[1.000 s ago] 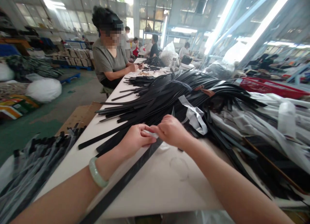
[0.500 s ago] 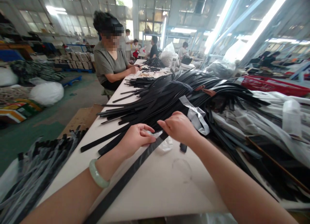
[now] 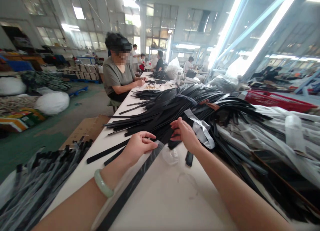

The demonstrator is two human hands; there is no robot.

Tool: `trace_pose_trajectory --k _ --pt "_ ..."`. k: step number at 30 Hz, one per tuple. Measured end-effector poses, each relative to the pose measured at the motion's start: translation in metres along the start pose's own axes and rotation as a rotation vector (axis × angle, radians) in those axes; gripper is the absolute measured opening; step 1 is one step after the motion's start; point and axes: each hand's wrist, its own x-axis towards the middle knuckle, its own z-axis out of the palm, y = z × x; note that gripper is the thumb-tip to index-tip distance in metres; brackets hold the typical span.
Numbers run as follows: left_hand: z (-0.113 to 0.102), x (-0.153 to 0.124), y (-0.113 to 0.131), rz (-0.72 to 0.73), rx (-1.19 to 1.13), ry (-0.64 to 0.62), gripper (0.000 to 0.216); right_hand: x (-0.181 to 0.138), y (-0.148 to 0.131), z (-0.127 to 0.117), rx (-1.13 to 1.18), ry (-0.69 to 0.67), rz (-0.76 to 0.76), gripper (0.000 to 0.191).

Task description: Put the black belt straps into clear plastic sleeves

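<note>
My left hand, with a pale green bangle on its wrist, pinches the end of a clear plastic sleeve. Inside that sleeve lies a long black strap, running down toward the table's near edge. My right hand is off the strap, its fingers apart and slightly curled, close to the big pile of black straps. A crumpled piece of clear plastic rests on the table between the hands. Just below my right hand a black strap end shows on the table.
A co-worker sits at the table's left side. Sleeved straps are heaped low at the left beside cardboard. White plastic wrapping and a red crate stand to the right. A torn clear strip lies against the strap pile.
My right hand has let go of the strap and its fingers have opened. The strap's end has gone down into the sleeve. My left hand still pinches the sleeve; the view has tilted up slightly.
</note>
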Motion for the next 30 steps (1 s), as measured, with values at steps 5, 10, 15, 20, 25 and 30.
trace_pose_trajectory --k 5,10,15,20,25,30 --pt "-0.004 0.001 -0.004 0.044 -0.01 0.043 0.052 -0.016 0.005 0.026 0.079 -0.275 0.0 0.044" --pt "-0.003 -0.001 -0.005 0.097 -0.017 0.081 0.053 -0.025 0.002 0.032 0.143 -0.36 0.057 0.042" --pt "0.0 -0.032 0.007 0.04 0.004 -0.009 0.062 -0.024 -0.005 0.02 0.168 -0.353 -0.003 0.038" --pt "-0.008 -0.14 0.002 -0.185 0.121 -0.162 0.053 -0.027 -0.004 0.009 0.19 -0.291 -0.02 0.031" --pt "-0.056 -0.285 0.003 -0.273 0.073 0.399 0.046 -0.042 -0.009 0.016 0.168 -0.512 0.035 0.038" --pt "-0.15 -0.366 0.03 -0.274 0.008 0.809 0.04 -0.035 -0.001 0.012 0.074 -0.406 0.071 0.052"
